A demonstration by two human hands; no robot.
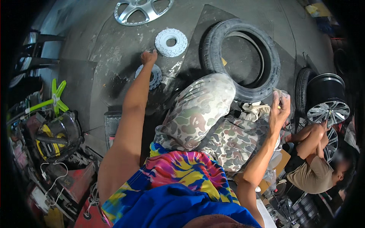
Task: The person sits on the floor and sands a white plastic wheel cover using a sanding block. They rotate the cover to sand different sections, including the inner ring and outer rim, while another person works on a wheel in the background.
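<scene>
My left arm reaches forward over the floor, and my left hand (149, 57) is closed with its fingers curled. Whether anything is in it I cannot make out. Under its wrist lies a grey ring-shaped disc (156, 78) with a scalloped pattern, partly hidden by my forearm. A second pale disc (178, 48) of the same kind lies just beyond, to the right. My right hand (280, 110) is raised beside my right knee, near the tyre's lower right edge. Its thumb and fingers pinch a small greyish flat piece (280, 92). A black tyre (272, 57) lies flat in front of my knees.
A silver spoked wheel (146, 13) lies at the far edge. At right, a person (311, 171) crouches by a black wheel rim (327, 91) and an upright tyre (302, 89). Cluttered tools, a red box (78, 180) and a green star-shaped handle (57, 97) stand at left.
</scene>
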